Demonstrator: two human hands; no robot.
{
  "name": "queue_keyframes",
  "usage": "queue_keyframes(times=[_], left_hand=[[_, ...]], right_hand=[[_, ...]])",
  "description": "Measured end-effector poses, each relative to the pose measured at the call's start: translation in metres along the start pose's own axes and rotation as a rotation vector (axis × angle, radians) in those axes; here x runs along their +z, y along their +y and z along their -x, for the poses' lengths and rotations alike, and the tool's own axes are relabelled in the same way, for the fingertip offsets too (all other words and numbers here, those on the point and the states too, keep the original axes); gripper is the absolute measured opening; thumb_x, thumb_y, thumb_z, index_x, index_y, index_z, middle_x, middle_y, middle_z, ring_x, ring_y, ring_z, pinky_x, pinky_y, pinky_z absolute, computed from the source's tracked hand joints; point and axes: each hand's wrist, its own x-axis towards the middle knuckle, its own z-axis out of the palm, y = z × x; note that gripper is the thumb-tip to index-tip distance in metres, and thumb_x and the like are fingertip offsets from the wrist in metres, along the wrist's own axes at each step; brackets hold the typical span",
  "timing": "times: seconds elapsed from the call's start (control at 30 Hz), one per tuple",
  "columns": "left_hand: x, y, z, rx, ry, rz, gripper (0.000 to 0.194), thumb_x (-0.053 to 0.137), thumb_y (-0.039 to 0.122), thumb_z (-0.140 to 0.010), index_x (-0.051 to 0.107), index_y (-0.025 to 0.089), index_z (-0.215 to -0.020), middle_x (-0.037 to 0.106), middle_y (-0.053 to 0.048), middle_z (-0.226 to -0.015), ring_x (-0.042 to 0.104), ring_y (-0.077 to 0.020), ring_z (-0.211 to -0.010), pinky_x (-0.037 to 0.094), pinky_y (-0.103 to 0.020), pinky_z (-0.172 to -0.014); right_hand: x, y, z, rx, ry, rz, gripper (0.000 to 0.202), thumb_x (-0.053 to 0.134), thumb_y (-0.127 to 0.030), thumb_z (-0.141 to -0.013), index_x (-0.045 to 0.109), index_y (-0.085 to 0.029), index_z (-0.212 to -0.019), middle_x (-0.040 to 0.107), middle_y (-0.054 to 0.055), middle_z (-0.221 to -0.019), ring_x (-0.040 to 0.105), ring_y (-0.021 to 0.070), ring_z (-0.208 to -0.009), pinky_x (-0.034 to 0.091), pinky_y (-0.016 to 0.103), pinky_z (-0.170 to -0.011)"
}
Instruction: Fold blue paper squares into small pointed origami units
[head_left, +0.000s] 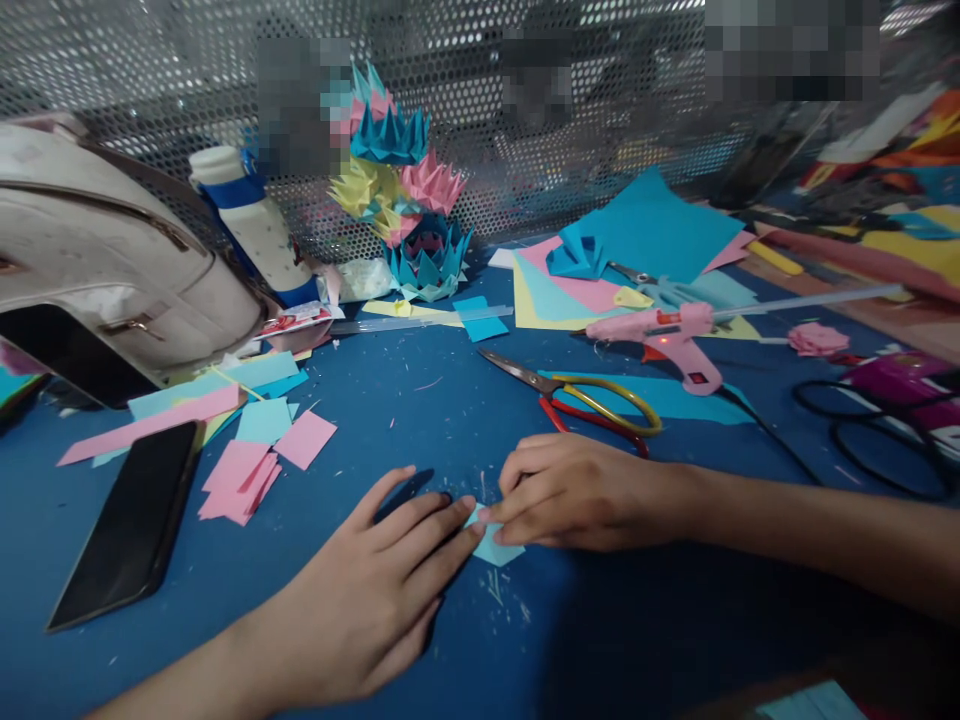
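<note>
A small light-blue piece of paper (501,550) lies on the blue table between my hands, partly hidden under the fingertips. My left hand (375,580) is spread open, its fingertips resting on the paper's left edge. My right hand (574,495) has its fingers bent and pressed together at the paper's upper right side. Just beyond the right hand lie scissors (574,395) with one yellow and one red handle. Pink paper squares (241,480) are stacked to the left, with a single pink square beside them.
A pink glue gun (675,335) with a cord lies at the right. Folded paper flowers (427,258) and a bottle (255,225) stand at the back. A black phone (131,525) and a pale bag (112,240) are at left; coloured sheets (660,235) lie behind.
</note>
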Motion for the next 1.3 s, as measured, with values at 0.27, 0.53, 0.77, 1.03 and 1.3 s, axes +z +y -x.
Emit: queue_keyframes(times=[0.27, 0.53, 0.77, 1.03, 1.3], left_hand=[[-0.004, -0.001, 0.000, 0.062, -0.004, 0.035, 0.053, 0.046, 0.019, -0.098, 0.040, 0.012, -0.150, 0.057, -0.006, -0.144, 0.048, -0.0224, -0.134, -0.005, -0.046, -0.126], [-0.002, -0.001, 0.002, 0.113, -0.012, 0.067, 0.055, 0.044, 0.014, -0.096, 0.039, 0.011, -0.151, 0.056, -0.011, -0.145, 0.050, -0.0238, -0.135, 0.008, -0.052, -0.126], [-0.003, -0.001, 0.001, 0.128, 0.006, 0.053, 0.052, 0.043, 0.012, -0.095, 0.044, 0.009, -0.147, 0.056, -0.009, -0.146, 0.048, -0.0224, -0.136, -0.003, -0.045, -0.126], [0.004, 0.002, -0.009, -0.084, 0.133, 0.328, 0.031, 0.040, 0.014, -0.101, 0.053, 0.019, -0.129, 0.070, -0.006, -0.114, 0.063, -0.0176, -0.108, 0.029, -0.047, -0.117], [0.002, -0.016, -0.049, -0.300, 0.043, 0.506, 0.015, 0.072, 0.023, -0.088, 0.062, 0.019, -0.099, 0.062, -0.004, -0.101, 0.057, -0.0211, -0.097, 0.044, -0.036, -0.085]], right_hand=[[-0.005, -0.002, 0.003, 0.027, 0.037, 0.013, 0.032, 0.041, -0.029, -0.106, 0.072, -0.017, -0.107, 0.071, 0.005, -0.083, 0.061, 0.0139, -0.085, 0.041, 0.029, -0.077], [0.005, -0.004, 0.003, 0.015, 0.034, 0.114, 0.037, 0.035, -0.030, -0.108, 0.069, -0.016, -0.112, 0.073, 0.008, -0.102, 0.061, 0.0170, -0.098, 0.042, 0.030, -0.078], [0.006, -0.017, -0.005, 0.088, 0.002, 0.310, 0.033, 0.036, -0.022, -0.105, 0.065, -0.010, -0.115, 0.066, 0.012, -0.100, 0.056, 0.0183, -0.084, 0.041, 0.031, -0.072], [-0.012, -0.022, -0.003, 0.024, -0.116, 0.321, 0.037, 0.034, -0.025, -0.105, 0.065, -0.015, -0.088, 0.061, 0.007, -0.079, 0.047, 0.0171, -0.069, 0.037, 0.031, -0.067], [0.006, -0.011, 0.001, -0.007, 0.098, 0.216, 0.034, 0.036, -0.024, -0.104, 0.065, -0.014, -0.089, 0.065, 0.007, -0.078, 0.057, 0.0174, -0.080, 0.041, 0.030, -0.073]])
